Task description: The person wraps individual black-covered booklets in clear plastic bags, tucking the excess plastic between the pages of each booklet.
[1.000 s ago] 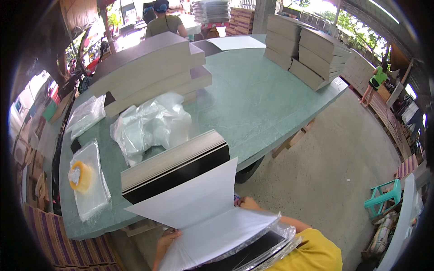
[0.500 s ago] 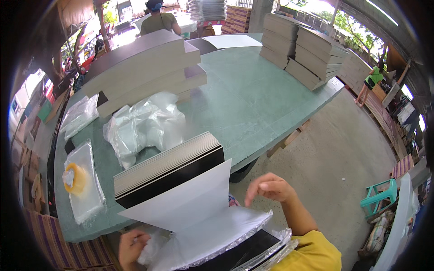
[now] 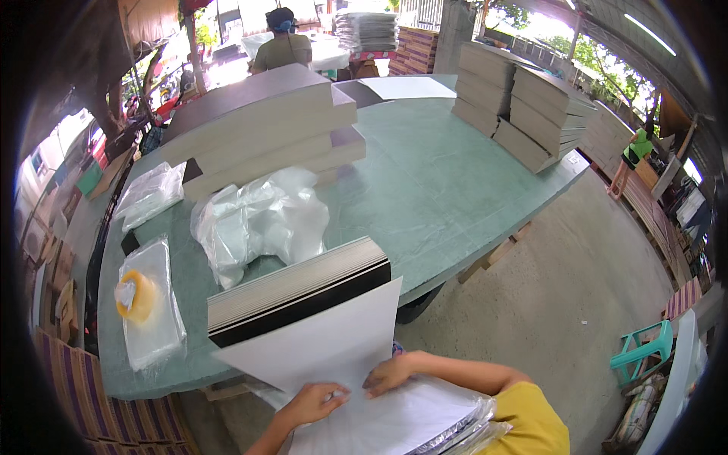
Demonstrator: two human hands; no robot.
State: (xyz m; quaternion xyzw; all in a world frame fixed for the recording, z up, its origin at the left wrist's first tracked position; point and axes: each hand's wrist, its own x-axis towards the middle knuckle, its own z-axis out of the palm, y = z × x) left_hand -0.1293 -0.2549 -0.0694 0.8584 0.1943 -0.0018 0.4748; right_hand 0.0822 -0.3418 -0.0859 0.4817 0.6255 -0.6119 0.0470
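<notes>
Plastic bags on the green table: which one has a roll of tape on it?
The flat clear bag at the table's left edge; a yellow tape roll sits on it. The others carry nothing.

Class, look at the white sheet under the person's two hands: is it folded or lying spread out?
Spread: the white sheet shows no fold, with both hands pressing its lower part.

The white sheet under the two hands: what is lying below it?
Under the white sheet a stack of flat pieces in clear plastic shows at its lower right edge. The rest of that stack is covered by the sheet, left hand and right hand.
</notes>
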